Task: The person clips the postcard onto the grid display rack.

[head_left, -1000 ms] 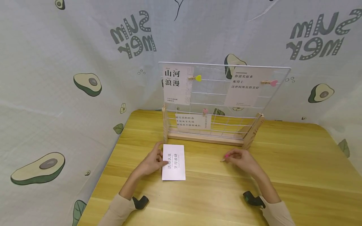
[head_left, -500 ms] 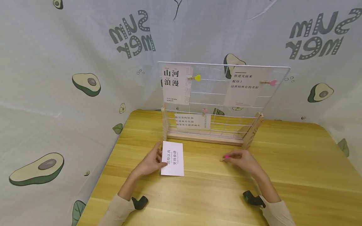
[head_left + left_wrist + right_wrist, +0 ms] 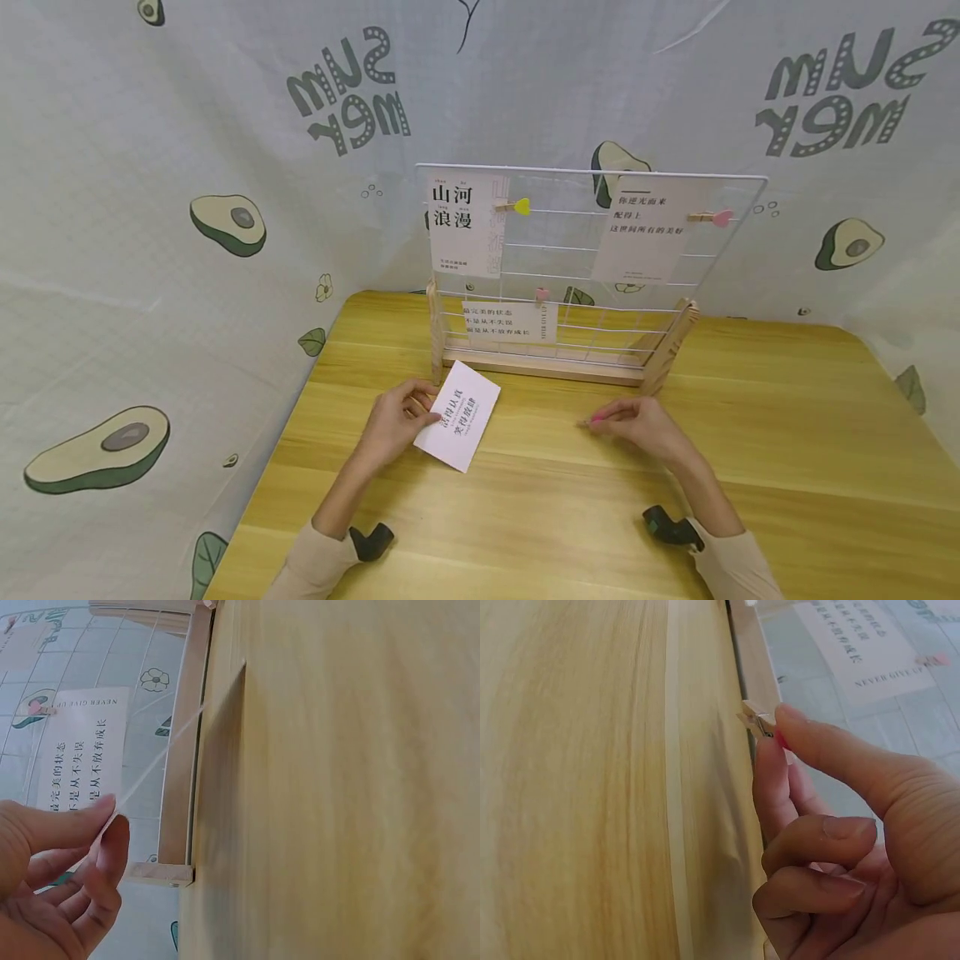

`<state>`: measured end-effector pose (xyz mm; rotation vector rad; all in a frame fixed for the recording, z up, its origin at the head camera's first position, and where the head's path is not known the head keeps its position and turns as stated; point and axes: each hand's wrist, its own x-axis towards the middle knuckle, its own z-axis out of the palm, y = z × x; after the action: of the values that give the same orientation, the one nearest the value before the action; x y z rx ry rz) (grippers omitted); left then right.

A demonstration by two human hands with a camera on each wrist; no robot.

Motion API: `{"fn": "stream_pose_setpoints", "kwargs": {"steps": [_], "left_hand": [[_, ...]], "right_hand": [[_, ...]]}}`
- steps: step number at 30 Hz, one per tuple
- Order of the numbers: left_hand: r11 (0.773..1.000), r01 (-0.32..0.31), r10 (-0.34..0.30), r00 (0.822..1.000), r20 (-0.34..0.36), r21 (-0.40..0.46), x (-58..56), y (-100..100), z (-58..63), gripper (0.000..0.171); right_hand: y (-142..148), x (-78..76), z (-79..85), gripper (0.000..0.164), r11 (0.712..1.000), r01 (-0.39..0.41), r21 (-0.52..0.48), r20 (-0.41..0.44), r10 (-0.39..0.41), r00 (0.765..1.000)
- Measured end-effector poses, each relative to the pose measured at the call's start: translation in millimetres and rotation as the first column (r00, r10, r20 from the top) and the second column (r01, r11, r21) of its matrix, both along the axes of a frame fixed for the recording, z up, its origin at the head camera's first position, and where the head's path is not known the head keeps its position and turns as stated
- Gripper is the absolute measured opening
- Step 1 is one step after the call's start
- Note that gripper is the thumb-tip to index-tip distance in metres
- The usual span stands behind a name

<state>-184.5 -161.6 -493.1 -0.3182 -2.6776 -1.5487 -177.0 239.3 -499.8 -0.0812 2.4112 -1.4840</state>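
Observation:
My left hand (image 3: 397, 421) pinches a white printed card (image 3: 459, 417) by its left edge, thumb on top. The card is tilted over the table in front of the rack; the left wrist view catches it nearly edge-on. Between right thumb and forefinger, my right hand (image 3: 637, 425) holds a small wooden clothespin (image 3: 757, 720) with a bit of bright pink at its held end. Its jaws point away from the fingers. Behind both hands stands a white wire grid rack (image 3: 555, 250) on a wooden base (image 3: 555, 367).
Clipped to the grid are a tall card (image 3: 468, 225) with a yellow heart clothespin (image 3: 521, 207), another card (image 3: 645, 233) with a pink heart clothespin (image 3: 722, 218), and a low card (image 3: 510, 322) under a pink one. A patterned cloth (image 3: 300, 208) hangs behind the wooden table (image 3: 555, 517).
My left hand has lifted the card slightly toward the rack and turned it clockwise, so it now slants. The right hand holds its place with the clothespin, shifting only slightly.

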Motion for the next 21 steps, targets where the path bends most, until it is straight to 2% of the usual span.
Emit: {"fn": "stream_pose_setpoints", "kwargs": {"steps": [2,5,7,10,14,21], "left_hand": [[0.999,-0.024,0.023,0.999,-0.03,-0.032,0.7,1.2,2.5,0.028],[0.995,-0.028,0.022,0.998,-0.063,-0.1,2.9,3.0,6.9,0.021],[0.988,-0.004,-0.006,0.998,-0.065,-0.155,4.7,5.0,10.3,0.02],[0.971,0.071,-0.083,0.996,-0.044,-0.229,7.2,10.7,15.8,0.025],[0.944,0.159,-0.175,0.984,-0.027,-0.29,7.3,21.7,20.0,0.028],[0.938,0.156,-0.195,0.976,-0.1,-0.31,-3.9,45.5,25.9,0.017]], "right_hand": [[1.5,0.5,0.2,0.031,1.0,0.006,0.002,-0.004,-0.006,1.0],[3.1,1.2,0.0,0.031,1.0,0.003,0.005,-0.017,-0.003,1.0],[3.8,1.9,-0.3,0.031,1.0,-0.002,0.002,-0.021,0.002,1.0],[5.5,3.6,-0.8,0.031,1.0,-0.003,0.001,-0.03,0.003,1.0],[11.1,5.6,-0.8,0.03,1.0,0.003,0.013,-0.057,-0.003,0.998],[22.1,7.0,6.1,0.033,0.999,0.046,0.019,-0.068,-0.045,0.997]]}}
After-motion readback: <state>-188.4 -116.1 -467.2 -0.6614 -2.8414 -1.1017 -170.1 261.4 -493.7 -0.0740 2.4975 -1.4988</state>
